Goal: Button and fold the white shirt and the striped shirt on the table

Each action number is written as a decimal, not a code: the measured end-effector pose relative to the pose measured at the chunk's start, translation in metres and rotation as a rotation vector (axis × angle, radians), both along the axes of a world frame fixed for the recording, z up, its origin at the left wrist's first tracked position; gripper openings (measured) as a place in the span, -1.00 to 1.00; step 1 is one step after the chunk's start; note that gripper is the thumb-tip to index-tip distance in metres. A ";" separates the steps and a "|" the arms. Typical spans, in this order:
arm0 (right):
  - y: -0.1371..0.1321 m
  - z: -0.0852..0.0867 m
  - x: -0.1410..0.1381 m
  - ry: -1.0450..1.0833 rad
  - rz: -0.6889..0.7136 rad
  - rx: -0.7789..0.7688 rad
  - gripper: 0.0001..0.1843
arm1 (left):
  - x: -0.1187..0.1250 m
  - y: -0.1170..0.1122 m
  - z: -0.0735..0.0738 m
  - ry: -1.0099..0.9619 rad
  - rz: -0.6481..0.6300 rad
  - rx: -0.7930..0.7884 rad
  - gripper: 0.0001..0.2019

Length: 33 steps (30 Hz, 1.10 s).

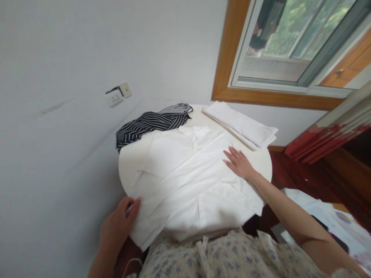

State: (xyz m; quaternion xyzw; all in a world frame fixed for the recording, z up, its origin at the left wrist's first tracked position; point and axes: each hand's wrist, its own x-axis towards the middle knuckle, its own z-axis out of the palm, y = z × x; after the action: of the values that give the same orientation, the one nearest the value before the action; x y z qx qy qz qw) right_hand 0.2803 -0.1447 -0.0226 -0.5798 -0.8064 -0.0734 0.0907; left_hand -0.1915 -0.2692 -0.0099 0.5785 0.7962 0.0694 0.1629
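A white shirt (185,181) lies spread flat over a round white table (129,162), collar toward the far side. My right hand (239,162) rests flat on the shirt's right part, fingers stretched out. My left hand (118,224) is at the near left edge of the shirt, its fingers curled and pinching the cloth of the sleeve or hem there. The shirt's near edge hangs over the table toward my body.
A black-and-white striped garment (150,125) lies bunched at the table's far left edge. A folded white cloth (242,125) sits at the far right. A white wall with a socket (114,98) stands left, a wood-framed window (290,46) behind, red-brown floor (286,170) right.
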 end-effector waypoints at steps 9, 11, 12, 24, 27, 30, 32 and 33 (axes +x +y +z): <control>-0.001 0.003 -0.002 -0.033 -0.102 0.059 -0.44 | 0.012 -0.005 0.009 0.147 -0.007 0.024 -0.60; -0.004 0.010 -0.018 -0.041 -0.093 0.070 -0.45 | 0.015 -0.008 0.015 0.205 -0.007 0.082 -0.59; -0.006 0.014 -0.029 -0.042 -0.058 0.066 -0.46 | 0.017 -0.008 0.018 0.238 -0.014 0.147 -0.60; -0.025 0.016 -0.167 0.100 0.476 -0.086 -0.45 | 0.120 0.029 0.006 0.033 -0.689 0.553 -0.57; -0.024 0.011 -0.166 0.111 0.468 -0.087 -0.46 | 0.135 0.029 -0.005 0.102 -0.639 0.528 -0.52; -0.024 0.009 -0.162 0.100 0.452 -0.100 -0.44 | 0.132 0.024 -0.006 0.139 -0.635 0.519 -0.50; -0.024 0.009 -0.160 0.096 0.445 -0.104 -0.44 | 0.125 0.020 -0.004 0.144 -0.620 0.512 -0.50; -0.024 0.009 -0.159 0.095 0.442 -0.106 -0.44 | 0.122 0.017 -0.002 0.146 -0.611 0.507 -0.50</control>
State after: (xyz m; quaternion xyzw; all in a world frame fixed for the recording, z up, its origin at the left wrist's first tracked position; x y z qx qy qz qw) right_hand 0.1214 -0.1685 -0.0133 -0.3960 -0.9112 0.0180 0.1121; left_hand -0.0692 -0.2518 -0.0121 0.8138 0.5547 0.1708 -0.0289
